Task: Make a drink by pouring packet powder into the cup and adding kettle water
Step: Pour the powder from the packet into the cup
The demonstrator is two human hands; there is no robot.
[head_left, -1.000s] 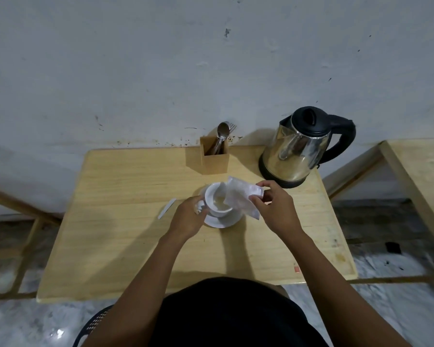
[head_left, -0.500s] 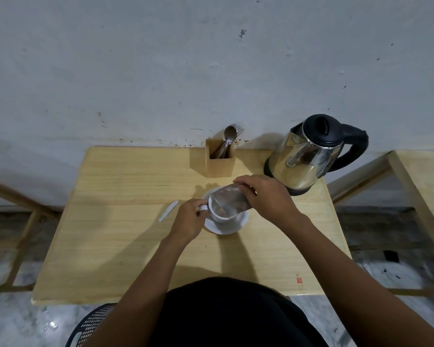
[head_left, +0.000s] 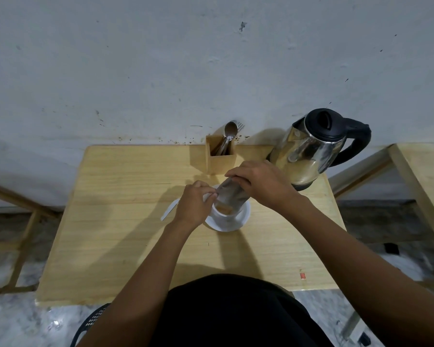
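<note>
A white cup (head_left: 223,217) stands on a white saucer (head_left: 243,216) at the middle of the wooden table (head_left: 125,221). Light brown powder shows inside the cup. My right hand (head_left: 261,184) holds the packet (head_left: 232,194) by its upper end, tilted mouth-down over the cup. My left hand (head_left: 194,204) is at the cup's left side, fingers pinching the packet's lower edge by the rim. A steel kettle (head_left: 308,151) with a black lid and handle stands at the table's back right.
A wooden holder (head_left: 221,159) with spoons and a fork stands at the back edge against the wall. A torn white strip (head_left: 168,212) lies left of the saucer. Another wooden table (head_left: 426,176) is at the right. A black chair edge (head_left: 90,321) shows below.
The packet has tipped from held beside the cup to mouth-down over it. My right hand rose above the cup, and my left hand moved from the cup's handle to the packet's lower edge.
</note>
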